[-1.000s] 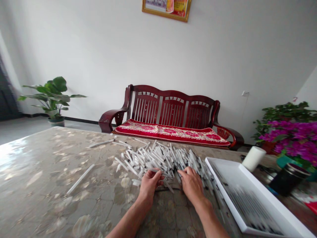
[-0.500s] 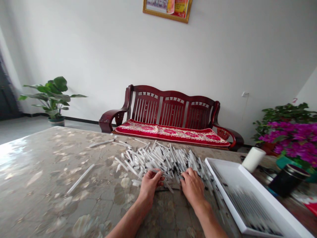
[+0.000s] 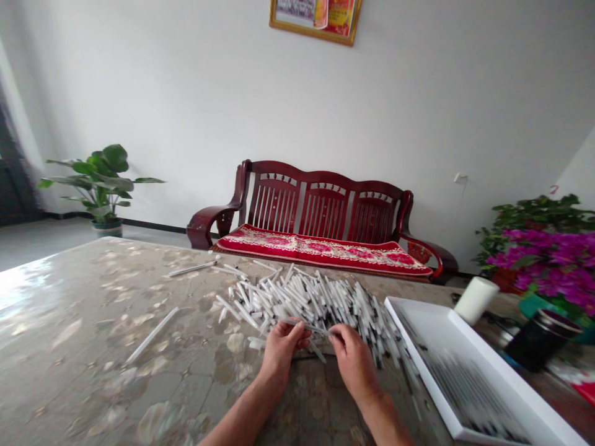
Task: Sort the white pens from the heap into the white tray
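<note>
A heap of white pen-like sticks lies on the marble-patterned table. My left hand is curled at the heap's near edge, fingers pinched on one thin stick. My right hand meets it from the right, fingertips pinched on the other end of the same stick. Both hands hover just in front of the heap.
A white tray with dark-tipped sticks in rows sits at the right. A white cup, a black jar and purple flowers stand behind it. Loose sticks lie at the left. A wooden bench stands beyond.
My right hand has drawn back from the heap toward my left hand, and the two now share one stick between them.
</note>
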Tool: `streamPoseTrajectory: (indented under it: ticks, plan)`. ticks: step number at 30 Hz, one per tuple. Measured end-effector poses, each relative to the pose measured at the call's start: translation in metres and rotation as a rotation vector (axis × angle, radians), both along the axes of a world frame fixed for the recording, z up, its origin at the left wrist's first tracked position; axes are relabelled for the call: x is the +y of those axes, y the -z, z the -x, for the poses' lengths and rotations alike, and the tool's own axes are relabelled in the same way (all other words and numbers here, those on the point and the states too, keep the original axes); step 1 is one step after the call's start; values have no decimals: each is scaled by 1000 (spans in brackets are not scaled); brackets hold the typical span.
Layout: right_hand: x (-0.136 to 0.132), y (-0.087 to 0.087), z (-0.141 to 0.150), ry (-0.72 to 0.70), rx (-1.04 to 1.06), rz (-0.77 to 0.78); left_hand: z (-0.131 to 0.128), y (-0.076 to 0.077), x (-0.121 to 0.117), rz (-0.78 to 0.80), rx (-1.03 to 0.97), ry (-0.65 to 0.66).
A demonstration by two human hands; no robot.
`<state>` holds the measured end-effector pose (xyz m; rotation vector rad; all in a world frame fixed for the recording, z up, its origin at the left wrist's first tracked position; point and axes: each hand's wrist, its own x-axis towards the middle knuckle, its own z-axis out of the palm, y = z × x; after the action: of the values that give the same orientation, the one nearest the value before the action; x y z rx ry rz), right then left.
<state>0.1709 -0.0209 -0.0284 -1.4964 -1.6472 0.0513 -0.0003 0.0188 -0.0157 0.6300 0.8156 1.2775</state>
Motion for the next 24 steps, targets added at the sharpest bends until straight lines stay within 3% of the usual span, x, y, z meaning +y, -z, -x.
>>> streamPoseTrajectory:
  ticks: [9,18,21,24]
  plan:
    - [-5,-9,6,-65,151,-13,-2,-2,-4,-39,26,27]
    - [-5,-19,4,-244,746,456,3,-12,-7,-289,130,98]
    - [-9,-29,5,-306,868,499,3,-13,-8,-190,50,88]
    - [-12,-41,13,-405,977,387,1,-14,-10,-31,-105,72]
